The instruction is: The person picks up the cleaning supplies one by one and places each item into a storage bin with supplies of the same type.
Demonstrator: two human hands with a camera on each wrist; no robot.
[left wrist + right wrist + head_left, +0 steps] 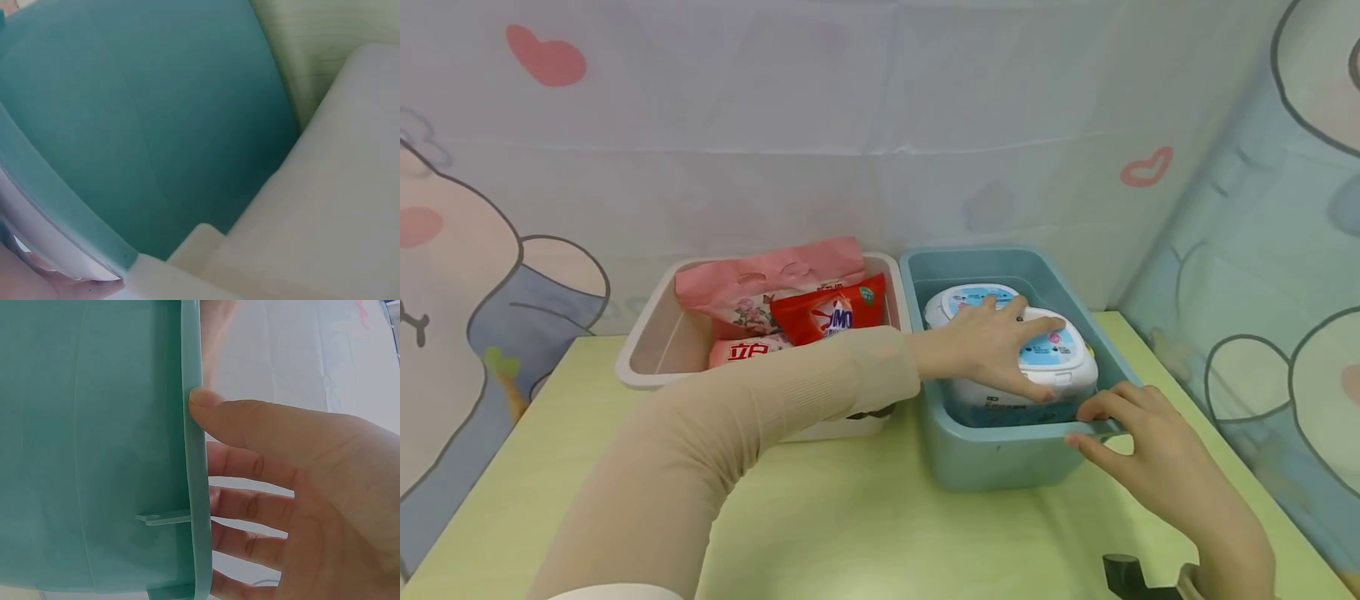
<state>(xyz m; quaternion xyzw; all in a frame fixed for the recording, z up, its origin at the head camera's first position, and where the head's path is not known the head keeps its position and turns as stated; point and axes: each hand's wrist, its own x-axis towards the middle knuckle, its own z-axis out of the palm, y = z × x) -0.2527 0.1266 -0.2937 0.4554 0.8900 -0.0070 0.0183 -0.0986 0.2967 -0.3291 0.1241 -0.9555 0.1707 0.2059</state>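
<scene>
Two white plastic boxes with blue printed lids (1063, 354) sit one behind the other in a blue-green bin (992, 479). My left hand (988, 340) rests across both lids with its fingers spread. At the bin's front right corner, my right hand (1138, 437) grips the rim. The right wrist view shows the thumb (215, 409) against the rim's edge and the other fingers on the far side of it. In the left wrist view, the bin's outer wall (156, 125) and a pale sleeve fill most of the picture; the left hand is largely hidden.
To the left stands a white bin (643, 350), partly behind my left forearm. It holds a pink bag (730, 292), a red packet (857, 312) and another pink-and-white pack (730, 354). A printed cloth (760, 108) hangs behind the light green table (820, 517).
</scene>
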